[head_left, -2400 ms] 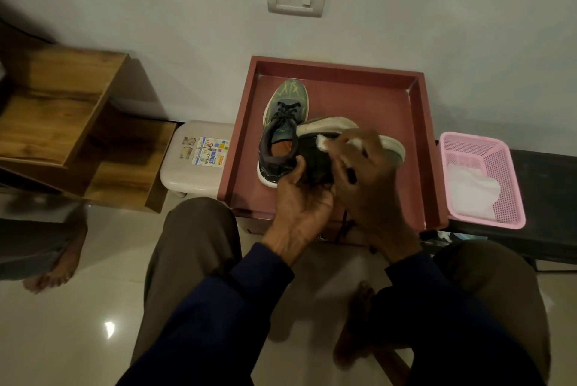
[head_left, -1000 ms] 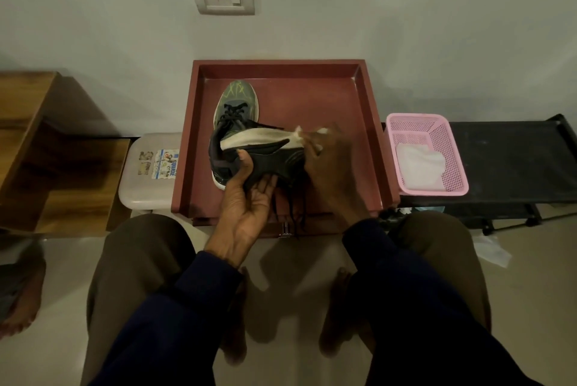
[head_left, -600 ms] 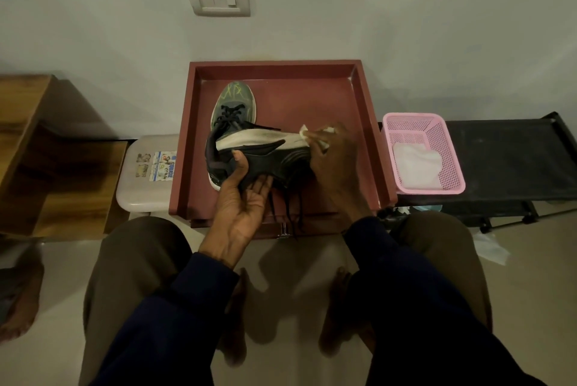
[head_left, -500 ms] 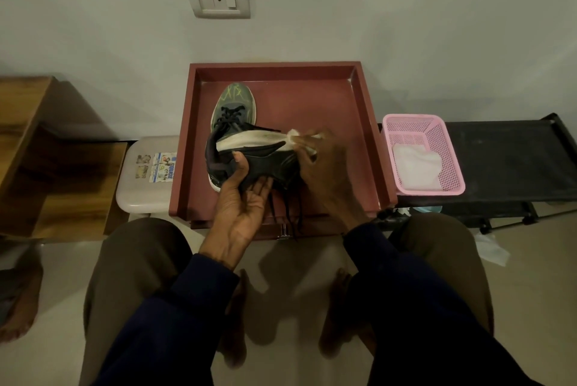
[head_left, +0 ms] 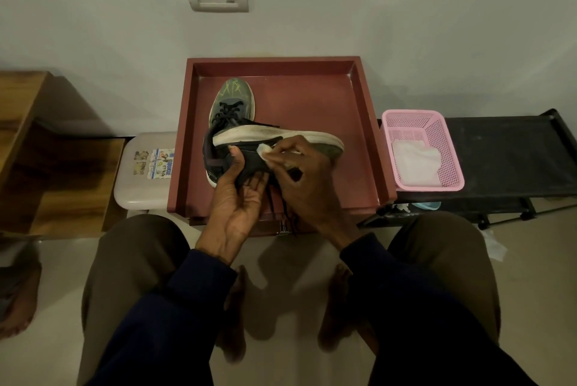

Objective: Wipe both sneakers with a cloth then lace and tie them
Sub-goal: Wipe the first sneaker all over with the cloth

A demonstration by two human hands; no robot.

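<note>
A dark sneaker [head_left: 249, 157] with a white sole lies on its side above the dark red tray [head_left: 363, 123], sole edge facing up, laces dangling below. My left hand [head_left: 240, 195] holds it from underneath, thumb on its side near the heel. My right hand [head_left: 307, 176] pinches a small white cloth [head_left: 265, 150] and presses it against the sneaker's dark side, just under the sole. The second sneaker [head_left: 234, 98], grey-green with black laces, stands upright in the tray behind, toe toward the wall.
A pink basket [head_left: 449, 136] holding a white cloth sits on a black rack [head_left: 512, 151] at the right. A beige stool [head_left: 137, 179] stands left of the tray, wooden shelves [head_left: 46, 167] further left. My knees flank the tray's front.
My right hand has slid the cloth leftward from the toe end of the sole to the sneaker's dark side near the middle. My left hand keeps its hold.
</note>
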